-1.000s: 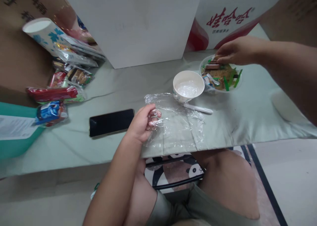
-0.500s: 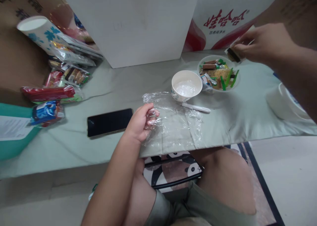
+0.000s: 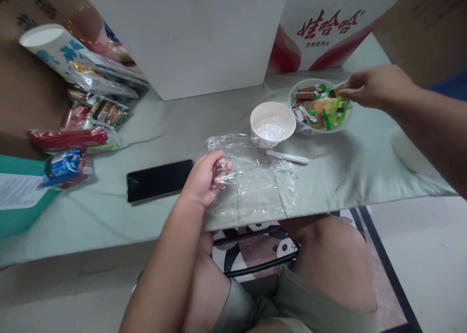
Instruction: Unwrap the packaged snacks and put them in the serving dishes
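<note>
My left hand (image 3: 207,177) lies at the left edge of a thin clear plastic film (image 3: 255,187), with curled fingers closed loosely on it. At the right, my right hand (image 3: 375,87) pinches a small wrapped snack (image 3: 336,90) with a dark part, over the far right rim of a clear round bowl (image 3: 324,131). Wrapped brown snacks (image 3: 310,95) and green-ended packets fill the bowl. Left of it stands a paper cup (image 3: 272,126) with crumpled clear plastic inside. A white stick-like plastic piece (image 3: 288,157) lies by the cup's base.
A black phone (image 3: 160,180) lies left of my left hand. Farther left are snack packets (image 3: 73,138), a sleeve of paper cups (image 3: 54,51) and a teal container (image 3: 22,221). White boxes (image 3: 182,41) stand behind. A blurred white tub (image 3: 408,153) sits under my right forearm.
My right hand has come down and left with the wrapped snack, from beside the printed box to the bowl's rim. My left hand stays on the film.
</note>
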A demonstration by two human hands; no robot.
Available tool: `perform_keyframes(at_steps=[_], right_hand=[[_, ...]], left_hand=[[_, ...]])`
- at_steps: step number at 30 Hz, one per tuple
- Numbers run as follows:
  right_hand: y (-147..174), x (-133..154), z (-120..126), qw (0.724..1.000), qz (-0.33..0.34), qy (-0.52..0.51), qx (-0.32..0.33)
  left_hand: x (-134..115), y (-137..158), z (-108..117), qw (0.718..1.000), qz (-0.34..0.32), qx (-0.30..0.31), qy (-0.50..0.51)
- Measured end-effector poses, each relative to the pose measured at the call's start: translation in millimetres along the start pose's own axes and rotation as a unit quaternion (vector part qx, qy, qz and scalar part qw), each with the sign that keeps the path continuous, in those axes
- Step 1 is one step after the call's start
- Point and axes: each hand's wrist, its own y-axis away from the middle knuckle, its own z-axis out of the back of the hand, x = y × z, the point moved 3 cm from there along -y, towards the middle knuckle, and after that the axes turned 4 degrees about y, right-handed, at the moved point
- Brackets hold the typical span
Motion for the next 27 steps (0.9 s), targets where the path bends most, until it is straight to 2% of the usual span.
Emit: perform_keyframes(at_steps=[2, 4, 5, 7, 9, 13, 16, 18, 20, 22, 25, 27], right_hand=[[11.5, 2.1, 14.8, 0.999, -0.003, -0.010, -0.037], [36.1, 7.2, 28.9, 0.992, 0.020, -0.047, -0.117], [54.0, 11.2, 32.1, 0.983, 0.047, -0.083, -0.154], [98.1, 21.2, 25.0, 0.954, 0.110, -0.218, -0.174], [146.0, 37.4, 0.3, 0.902, 0.209, -0.366, -0.099], [216.3, 73.3, -64.2, 0.825, 0.260, -0.491, 0.100], [237.2, 95.6, -89.7, 0.792, 0.294, -0.504, 0.177], [240.7, 103.5, -96.4, 0.792, 0.306, -0.495, 0.186], [239.6, 105.3, -101.5, 0.803, 0.278, -0.497, 0.175], [235.9, 101.9, -107.7, 0.808, 0.203, -0.531, 0.157], [229.7, 93.9, -113.8, 0.793, 0.093, -0.590, 0.121], [225.3, 88.8, -111.2, 0.789, 0.060, -0.607, 0.079]], left_hand=[[-2.3, -1.8, 4.2, 0.994, -0.076, -0.001, -0.074], [-5.4, -2.8, 9.5, 0.977, -0.148, -0.010, -0.151], [-7.0, -2.9, 12.5, 0.969, -0.170, -0.013, -0.179], [-10.0, -2.2, 18.9, 0.961, -0.187, -0.008, -0.206], [-13.0, 0.7, 25.4, 0.962, -0.185, 0.013, -0.201], [-17.4, 13.5, 39.3, 0.968, -0.181, 0.061, -0.162], [-16.8, 22.6, 47.6, 0.970, -0.168, 0.099, -0.145], [-16.5, 24.7, 52.7, 0.973, -0.165, 0.089, -0.136], [-17.5, 23.0, 57.4, 0.976, -0.170, 0.054, -0.127], [-19.2, 19.1, 60.4, 0.977, -0.173, 0.019, -0.123], [-22.1, 13.5, 61.8, 0.977, -0.170, -0.019, -0.124], [-23.5, 11.1, 62.1, 0.977, -0.170, -0.034, -0.125]])
